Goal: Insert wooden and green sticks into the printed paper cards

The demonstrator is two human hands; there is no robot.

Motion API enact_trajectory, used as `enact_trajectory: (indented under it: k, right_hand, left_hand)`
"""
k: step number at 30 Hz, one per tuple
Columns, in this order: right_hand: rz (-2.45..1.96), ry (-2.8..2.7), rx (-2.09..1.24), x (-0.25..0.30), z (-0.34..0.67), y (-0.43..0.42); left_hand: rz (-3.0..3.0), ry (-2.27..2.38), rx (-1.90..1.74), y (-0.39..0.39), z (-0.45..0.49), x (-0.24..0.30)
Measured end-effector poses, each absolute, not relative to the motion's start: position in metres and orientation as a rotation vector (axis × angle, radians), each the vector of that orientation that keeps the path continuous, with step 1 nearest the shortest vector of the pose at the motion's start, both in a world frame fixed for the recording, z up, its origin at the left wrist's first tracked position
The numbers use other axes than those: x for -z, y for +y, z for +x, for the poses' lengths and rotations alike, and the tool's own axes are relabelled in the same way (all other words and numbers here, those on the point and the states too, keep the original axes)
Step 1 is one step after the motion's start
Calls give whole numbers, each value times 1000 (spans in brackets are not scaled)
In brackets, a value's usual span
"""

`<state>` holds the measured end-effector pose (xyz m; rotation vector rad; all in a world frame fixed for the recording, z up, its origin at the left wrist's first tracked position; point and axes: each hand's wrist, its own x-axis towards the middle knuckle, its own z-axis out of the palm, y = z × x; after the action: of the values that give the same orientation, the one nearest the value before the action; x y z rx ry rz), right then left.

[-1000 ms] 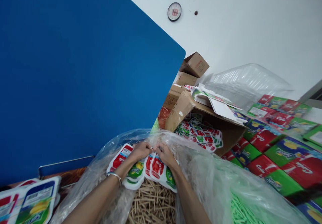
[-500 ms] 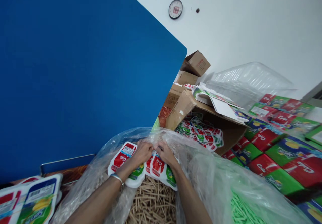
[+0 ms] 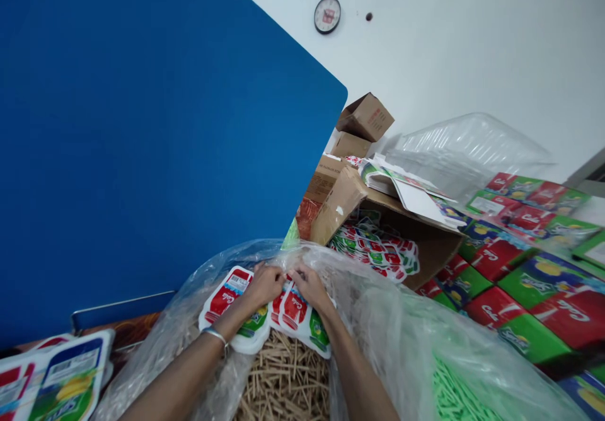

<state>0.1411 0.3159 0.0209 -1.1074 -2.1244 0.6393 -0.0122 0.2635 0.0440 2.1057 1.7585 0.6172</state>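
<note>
My left hand (image 3: 265,286) and my right hand (image 3: 309,285) are close together near the far side of a clear plastic bag (image 3: 174,351). The fingers of both are pinched, and whatever lies between them is too small or hidden to make out. Under my hands, red and green printed cards are on top of a heap of short brown paper strips (image 3: 283,377). One Cola card (image 3: 227,296) shows left of my left wrist. Another Cola card (image 3: 293,311) lies just below my fingertips, partly overlapped by its neighbours.
More printed cards (image 3: 70,383) are stacked at lower left. A tipped carton (image 3: 437,260) spills small cards beyond the bag. Cola boxes (image 3: 505,311) pile up on the right, with green strips (image 3: 460,396) in plastic below. A blue panel (image 3: 165,125) stands on the left.
Both hands stay pinched over the cards and have barely moved. The whole view has shifted slightly, so things appear a little further left.
</note>
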Motion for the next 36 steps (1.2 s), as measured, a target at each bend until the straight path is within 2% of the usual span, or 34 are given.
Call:
enact_trajectory:
  k: [9,19,27,30,36]
  right_hand:
    - [-1138,-2120,-627,-26,140,313]
    - [-1182,-2409,-226,-84,135,253]
    - [-1641,-2332,-25,-29,159,193]
    - [-1577,-2411,-47,-25,162,191]
    - [-1383,-2648,-254,-52,168,199]
  left_hand:
    - [1984,1759,-646,262,-14,-54]
    - [1988,1718,-726,269,-34,-58]
    - [2327,1604,-511,234,-38,-50]
    - [2396,1619,-457,226,-29,-45]
    - [2438,1583,-381,227,-27,-51]
